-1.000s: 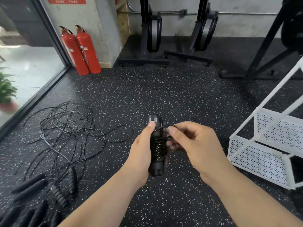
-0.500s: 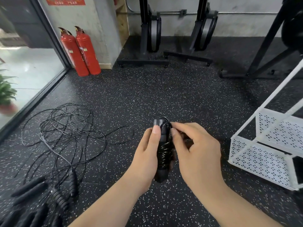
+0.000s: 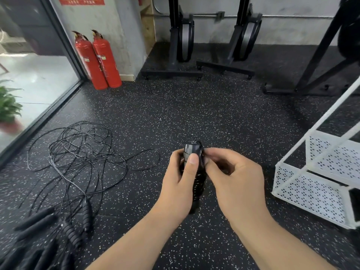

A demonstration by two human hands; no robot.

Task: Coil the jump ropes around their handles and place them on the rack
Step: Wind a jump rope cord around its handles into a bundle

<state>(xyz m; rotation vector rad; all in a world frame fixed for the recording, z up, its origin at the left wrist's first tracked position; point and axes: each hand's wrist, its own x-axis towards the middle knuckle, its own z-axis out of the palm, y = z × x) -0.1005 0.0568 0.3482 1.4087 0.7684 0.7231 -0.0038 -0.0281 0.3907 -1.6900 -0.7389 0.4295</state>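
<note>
Slid up since a second ago to pinch, seemingly, the cord's end atop the coiled jump rope [image 3: 199,182]: right hand [image 3: 238,182]. Curled round its handles: left hand [image 3: 180,186]. Light, stiff core, springy cord; best gripped over the coils. Well right of both hands: rack [image 3: 307,192].

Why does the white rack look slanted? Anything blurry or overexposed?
Head view: wide-angle lens slants the white rack; daylight washes out the outdoor ground; plant and lower-left handles are blurred; left hand, right hand and coiled jump rope look sharp.
</note>
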